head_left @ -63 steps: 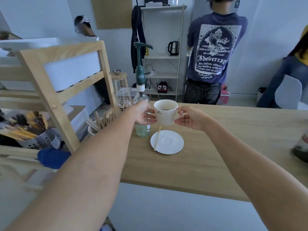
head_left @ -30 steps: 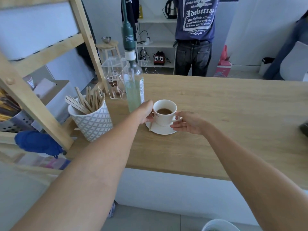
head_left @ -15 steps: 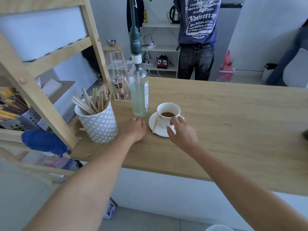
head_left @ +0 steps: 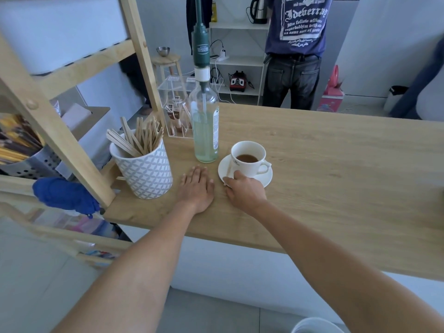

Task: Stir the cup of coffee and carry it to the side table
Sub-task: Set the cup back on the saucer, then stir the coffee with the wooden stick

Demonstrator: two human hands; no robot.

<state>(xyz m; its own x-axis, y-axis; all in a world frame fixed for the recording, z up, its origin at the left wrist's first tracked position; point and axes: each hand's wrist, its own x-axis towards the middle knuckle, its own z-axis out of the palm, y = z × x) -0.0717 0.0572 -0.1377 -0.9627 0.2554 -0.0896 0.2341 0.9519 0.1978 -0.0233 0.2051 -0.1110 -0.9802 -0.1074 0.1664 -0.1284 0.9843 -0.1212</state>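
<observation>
Right grip (head_left: 245,188): knuckles up at the near edge of the saucer, fingertips curled down at the stir stick on the saucer's left part; whether they pinch it cannot be told.
Left grip (head_left: 197,186): flat on the worktop (head_left: 336,169), palm down, fingers spread slightly, holding nothing; just left of the right grip, apart from it.
Cup (head_left: 248,158): white, upright on the saucer, directly beyond the right grip's fingertips, handle turned to the right; brown coffee fills its lower part.
Saucer (head_left: 265,179): white, on the worktop, its near-left rim under the right grip.
Stir stick (head_left: 229,168): pale wood, lying on the saucer left of the cup, its near end hidden by the right grip's fingers.
Bottle (head_left: 205,131): clear glass with a green pump, upright, beyond the left grip and just left of the saucer.
Patterned pot (head_left: 144,171): holds wooden sticks, left of the left grip.
</observation>
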